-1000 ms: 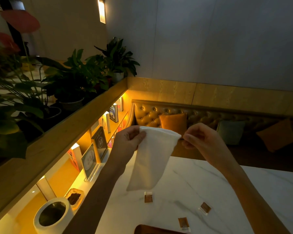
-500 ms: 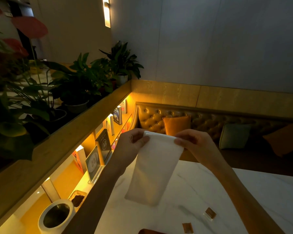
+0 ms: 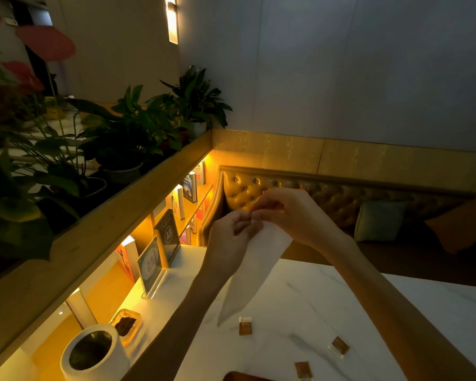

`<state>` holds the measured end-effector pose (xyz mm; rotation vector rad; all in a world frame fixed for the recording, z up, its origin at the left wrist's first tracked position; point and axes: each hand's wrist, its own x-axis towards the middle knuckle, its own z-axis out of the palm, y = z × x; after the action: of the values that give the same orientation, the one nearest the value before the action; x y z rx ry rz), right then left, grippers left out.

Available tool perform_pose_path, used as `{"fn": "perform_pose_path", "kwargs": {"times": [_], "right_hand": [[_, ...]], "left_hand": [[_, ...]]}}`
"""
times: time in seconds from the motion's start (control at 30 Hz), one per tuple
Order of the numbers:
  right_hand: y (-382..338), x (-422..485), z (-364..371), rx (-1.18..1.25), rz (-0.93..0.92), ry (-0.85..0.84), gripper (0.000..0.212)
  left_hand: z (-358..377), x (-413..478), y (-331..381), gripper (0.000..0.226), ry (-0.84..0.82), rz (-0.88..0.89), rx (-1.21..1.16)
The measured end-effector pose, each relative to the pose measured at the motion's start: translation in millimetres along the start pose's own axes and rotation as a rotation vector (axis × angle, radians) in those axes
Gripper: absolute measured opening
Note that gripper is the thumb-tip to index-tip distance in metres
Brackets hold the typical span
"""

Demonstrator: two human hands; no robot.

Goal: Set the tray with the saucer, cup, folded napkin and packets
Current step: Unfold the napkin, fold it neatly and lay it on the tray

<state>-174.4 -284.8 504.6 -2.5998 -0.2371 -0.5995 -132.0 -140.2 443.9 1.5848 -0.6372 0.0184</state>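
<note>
Napkin (image 3: 254, 268) is getting narrower: left hand (image 3: 228, 243), right hand (image 3: 294, 215) now pinching top corners together; packets (image 3: 245, 325) waiting at its 6 o'clock.

Above the worktop (image 3: 327, 306) the napkin (image 3: 254, 270) hangs from the left hand (image 3: 228, 243) and right hand (image 3: 294, 218), which meet at its top. Three packets (image 3: 245, 325) lie apart on the worktop below it. The tray (image 3: 242, 377) edge lies nearest, left of the closest packet. A sofa (image 3: 341, 199) stands behind.
</note>
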Motion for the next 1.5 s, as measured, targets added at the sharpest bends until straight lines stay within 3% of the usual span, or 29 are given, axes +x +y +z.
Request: {"fn": "perform_pose_path", "kwargs": {"times": [0.2, 0.43, 0.53, 0.63, 0.73, 0.83, 0.9, 1.0, 1.13, 1.2, 1.33, 1.5], "right_hand": [[6.1, -2.0, 6.9, 0.018, 0.008, -0.077, 0.024], [14.1, -7.9, -2.6, 0.054, -0.014, -0.030, 0.016], [18.8, -12.5, -7.1, 0.073, -0.045, -0.067, 0.017], [20.7, -16.4, -7.5, 0.106, -0.081, -0.047, 0.024], [23.0, -18.3, -14.1, 0.106, -0.118, 0.003, 0.017], [28.4, -21.4, -26.7, 0.106, -0.107, 0.056, 0.018], [33.5, -24.3, -34.1, 0.105, -0.090, 0.074, 0.018], [38.8, -28.4, -38.2, 0.127, -0.055, 0.065, 0.019], [39.8, -30.2, -37.5, 0.166, -0.039, 0.098, 0.018], [40.7, -30.7, -40.2, 0.173, -0.039, 0.123, 0.017], [52.4, -35.2, -51.7, 0.203, 0.025, 0.190, 0.018], [70.5, -47.9, -59.1, 0.260, 0.085, 0.227, 0.019]], "left_hand": [[-9.0, 0.9, -5.1, 0.023, 0.061, -0.005, 0.052], [-6.6, -11.9, -27.7, 0.028, -0.284, -0.212, 0.098], [-4.2, -20.2, -34.9, 0.016, -0.258, -0.231, 0.110], [1.5, -22.6, -33.4, 0.020, -0.215, -0.167, 0.173], [5.5, -22.4, -26.3, 0.019, -0.180, -0.130, 0.191], [-4.7, -22.6, -24.9, 0.005, -0.341, -0.216, 0.119], [-12.6, -23.2, -24.4, 0.010, -0.448, -0.238, 0.138], [-14.1, -20.7, -21.1, 0.018, -0.446, -0.217, 0.228], [-3.1, -21.0, -23.6, 0.012, -0.420, -0.149, 0.254], [-1.2, -23.1, -28.8, 0.010, -0.454, -0.183, 0.228], [-16.0, -24.0, -43.0, 0.029, -0.609, -0.307, 0.332], [-28.4, -19.9, -50.1, 0.010, -0.445, -0.300, 0.313]]}}
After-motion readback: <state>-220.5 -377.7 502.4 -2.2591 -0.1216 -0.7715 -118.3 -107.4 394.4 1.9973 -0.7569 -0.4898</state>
